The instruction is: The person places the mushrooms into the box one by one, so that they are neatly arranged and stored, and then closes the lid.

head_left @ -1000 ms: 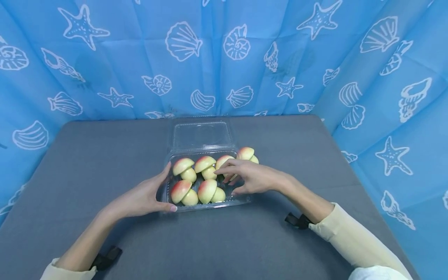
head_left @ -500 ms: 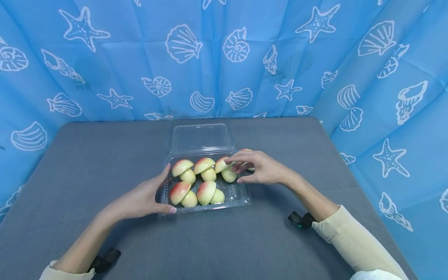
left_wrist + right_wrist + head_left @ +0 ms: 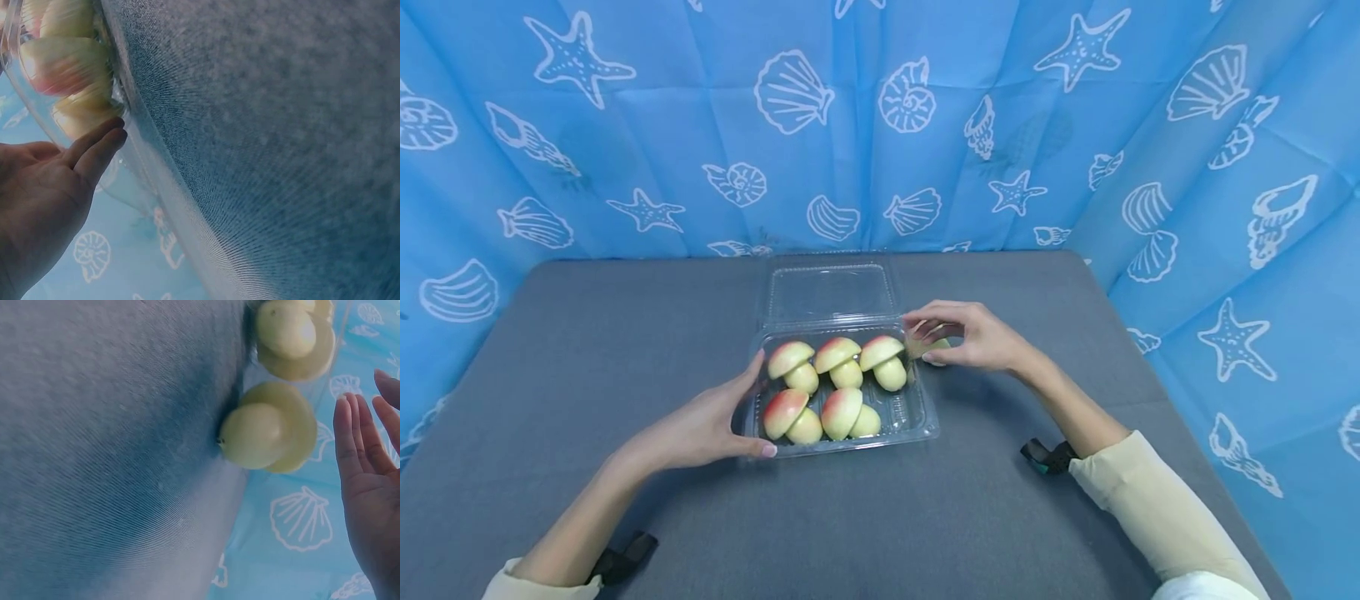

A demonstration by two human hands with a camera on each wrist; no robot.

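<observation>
In the head view, a clear plastic clamshell container (image 3: 917, 432) holds several mushroom-shaped pieces (image 3: 891, 375), pale yellow-green with red blush on their caps. My left hand (image 3: 703, 423) rests at its left side, thumb by the front corner and fingertips at the left rim; in the left wrist view, straight fingers (image 3: 100, 147) reach the container's edge. Just past the right rim, my right hand (image 3: 973, 335) hovers over another mushroom-shaped piece (image 3: 938, 353), mostly hidden by the fingers. The right wrist view shows that piece (image 3: 256, 434) on the table, apart from the extended fingers.
The container's lid (image 3: 831, 293) lies folded back toward the far table edge. A grey cloth covers the table (image 3: 865, 525). Behind and to the right hangs a blue curtain (image 3: 865, 125) with white shell prints. Black straps (image 3: 1048, 457) sit at the wrists.
My right hand has moved from over the container's right part, back and to the right, to over the piece outside it. The left hand and the container have stayed in place.
</observation>
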